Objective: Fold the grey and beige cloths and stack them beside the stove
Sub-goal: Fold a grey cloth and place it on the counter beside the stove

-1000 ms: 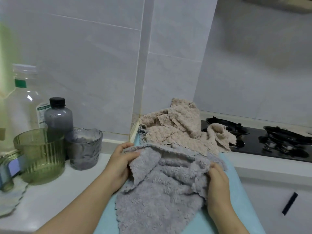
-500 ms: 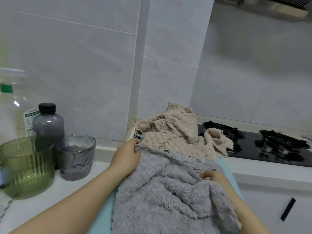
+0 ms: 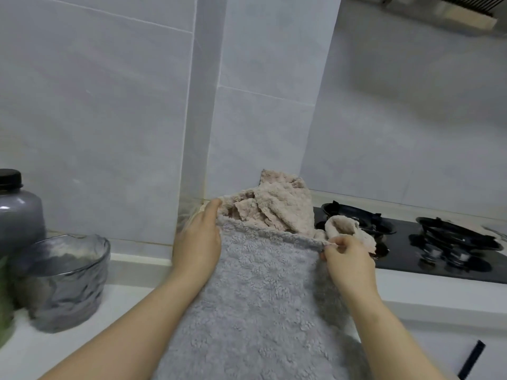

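A: KITCHEN COUNTER: Two cloths are before you, one grey cloth point(image 3: 263, 297) and one beige cloth point(image 3: 279, 207). The grey one spreads from the near edge of the counter point(image 3: 27, 349) toward the back, its top edge drawn straight between your two hands.

B: Your right hand point(image 3: 348, 259) pinches that edge's right corner, fingers curled on it. Your left hand point(image 3: 197, 242) lies along the left corner with fingers fairly straight. It is blurred and the thumb is hidden, so whether you grip there cannot be told.

A: Your beige cloth sits crumpled at the counter's back edge, against the wall corner just behind the grey one. One fold trails onto the left edge of the stove point(image 3: 466, 272).

B: That stove, at the counter's right, carries two burners: the left burner point(image 3: 354, 216) and the right burner point(image 3: 455, 237). Toward the left edge stand three vessels: one black-capped bottle point(image 3: 19, 215), one grey glass cup point(image 3: 68, 281) and a sliver of one green glass point(image 3: 3, 311).
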### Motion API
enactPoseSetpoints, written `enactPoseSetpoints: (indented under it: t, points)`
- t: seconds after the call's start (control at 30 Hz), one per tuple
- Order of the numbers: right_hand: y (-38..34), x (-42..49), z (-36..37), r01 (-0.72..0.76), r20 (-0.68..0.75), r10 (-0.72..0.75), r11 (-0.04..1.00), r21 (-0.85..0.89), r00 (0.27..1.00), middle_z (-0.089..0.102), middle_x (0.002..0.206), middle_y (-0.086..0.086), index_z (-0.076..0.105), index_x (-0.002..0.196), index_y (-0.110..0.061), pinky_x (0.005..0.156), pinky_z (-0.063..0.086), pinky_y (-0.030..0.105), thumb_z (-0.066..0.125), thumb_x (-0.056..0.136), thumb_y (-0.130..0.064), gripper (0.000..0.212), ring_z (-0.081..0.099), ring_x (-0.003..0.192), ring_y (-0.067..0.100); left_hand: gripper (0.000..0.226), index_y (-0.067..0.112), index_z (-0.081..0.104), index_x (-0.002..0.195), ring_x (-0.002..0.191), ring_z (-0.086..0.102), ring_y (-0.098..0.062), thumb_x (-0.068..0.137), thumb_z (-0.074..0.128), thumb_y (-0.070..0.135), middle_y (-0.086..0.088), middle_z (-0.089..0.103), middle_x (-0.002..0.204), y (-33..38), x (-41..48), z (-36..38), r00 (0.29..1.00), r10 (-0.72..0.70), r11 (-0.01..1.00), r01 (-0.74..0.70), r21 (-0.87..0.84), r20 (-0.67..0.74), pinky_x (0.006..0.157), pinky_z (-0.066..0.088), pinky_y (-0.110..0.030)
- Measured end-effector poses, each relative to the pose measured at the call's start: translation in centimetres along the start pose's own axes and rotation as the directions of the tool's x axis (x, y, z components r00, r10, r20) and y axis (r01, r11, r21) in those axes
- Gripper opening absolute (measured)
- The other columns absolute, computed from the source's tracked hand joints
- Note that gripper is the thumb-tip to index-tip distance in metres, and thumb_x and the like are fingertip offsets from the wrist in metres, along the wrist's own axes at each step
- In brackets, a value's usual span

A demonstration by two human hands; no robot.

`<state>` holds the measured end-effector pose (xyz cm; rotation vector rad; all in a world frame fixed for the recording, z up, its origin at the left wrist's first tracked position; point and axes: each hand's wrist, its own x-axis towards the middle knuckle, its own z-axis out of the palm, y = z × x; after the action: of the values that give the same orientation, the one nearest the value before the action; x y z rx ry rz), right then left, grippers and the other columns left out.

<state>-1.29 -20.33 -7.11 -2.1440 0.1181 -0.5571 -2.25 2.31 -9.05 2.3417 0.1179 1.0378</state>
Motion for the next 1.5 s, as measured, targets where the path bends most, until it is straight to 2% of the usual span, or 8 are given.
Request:
enactPoseSetpoints:
  t: [0.1,0.3,0.5,0.7,0.97,1.2,1.37,1.5]
  points:
    - [0.5,-0.4,1.4,0.023,0.082,-0.026,0.999,0.042,0.996,0.058,0.097,-0.001,0.043,0.131,-0.022,0.073,0.042,0.032,0.047,0.090,-0.013,0.043,0.055,0.085,0.022,0.052,0.020,0.046,0.128,0.107,0.054,-0.029,0.082,0.052,-0.003,-0.006,0.049,0.128,-0.9,-0.8,1.3,1.000,0.008,0.996,-0.009,0.093,0.008,0.078,0.046,-0.037]
    - [1.5,-2.6,2.3,0.064,0.184,-0.067,0.998,0.023,0.981,0.055,0.107,-0.004,0.026,0.145,-0.026,0.072,0.037,0.026,0.051,0.092,-0.013,0.060,0.048,0.078,0.007,0.039,0.018,0.062,0.064,0.080,0.061,-0.029,0.038,0.086,0.003,-0.006,0.063,0.089,-1.0,-0.9,1.0,0.972,0.219,0.896,-0.236,0.376,0.089,0.061,0.050,-0.035]
    - [1.9,-5.7,-0.1,0.228,0.211,-0.204,0.969,-0.095,0.956,0.049,0.116,-0.009,0.047,0.124,-0.026,0.088,0.040,0.028,0.052,0.091,-0.020,0.034,0.045,0.098,0.009,0.017,0.030,0.059,0.100,0.102,0.043,-0.006,0.092,0.051,0.018,0.013,0.045,0.106,1.4,-3.5,-2.8,0.915,0.269,0.959,-0.226,-0.170,0.300,0.087,0.038,-0.025]
    - [2.6,-10.9,-2.9,0.359,0.399,-0.295,0.929,-0.092,0.868,0.060,0.076,-0.007,0.052,0.074,-0.031,0.070,0.042,0.018,0.060,0.086,-0.020,0.018,0.053,0.074,0.005,0.020,0.041,0.048,0.083,0.087,0.052,-0.002,0.085,0.061,0.026,0.012,0.055,0.094,-0.5,-8.9,-6.2,0.687,0.371,0.923,-0.200,-0.329,0.625,0.082,0.043,-0.016]
    - [3.9,-13.8,-3.3,0.624,0.680,-0.420,0.778,-0.071,0.601,0.045,0.105,-0.034,0.048,0.082,-0.058,0.096,0.027,0.015,0.049,0.049,-0.084,0.042,0.034,0.111,-0.010,0.049,0.044,0.048,0.103,0.115,0.039,0.006,0.066,0.056,0.074,0.020,0.044,0.118,-2.3,-11.6,-9.2,0.456,0.470,0.871,-0.377,-0.314,0.756,0.103,0.031,-0.017]
    - [4.3,-13.9,-3.2,0.703,0.604,-0.535,0.709,-0.060,0.591,0.043,0.100,-0.041,0.065,0.107,-0.042,0.096,0.026,0.011,0.024,0.053,-0.094,0.086,0.038,0.109,-0.010,0.044,0.025,0.055,0.108,0.112,0.048,-0.007,0.083,0.038,0.056,0.008,0.055,0.117,-1.6,-13.0,-9.5,0.553,0.514,0.814,-0.556,-0.170,0.656,0.095,0.035,-0.019]
    - [4.5,-14.2,-2.9,0.744,0.542,-0.583,0.657,-0.125,0.605,0.062,0.094,-0.024,0.071,0.091,-0.030,0.085,0.040,0.017,0.046,0.074,-0.060,0.042,0.055,0.094,0.006,0.042,0.023,0.048,0.100,0.095,0.054,-0.017,0.084,0.017,0.046,0.003,0.057,0.100,-0.8,-13.1,-8.8,0.599,0.502,0.779,-0.626,-0.026,0.624,0.076,0.035,-0.023]
    - [4.0,-14.8,-2.9,0.722,0.462,-0.581,0.655,-0.223,0.670,0.054,0.074,-0.015,0.060,0.089,-0.026,0.068,0.046,0.028,0.042,0.077,-0.039,0.026,0.053,0.082,0.009,0.031,0.026,0.039,0.118,0.100,0.055,-0.022,0.088,0.035,0.016,0.002,0.058,0.115,-0.2,-12.6,-8.5,0.688,0.356,0.846,-0.525,0.095,0.632,0.079,0.039,-0.031]
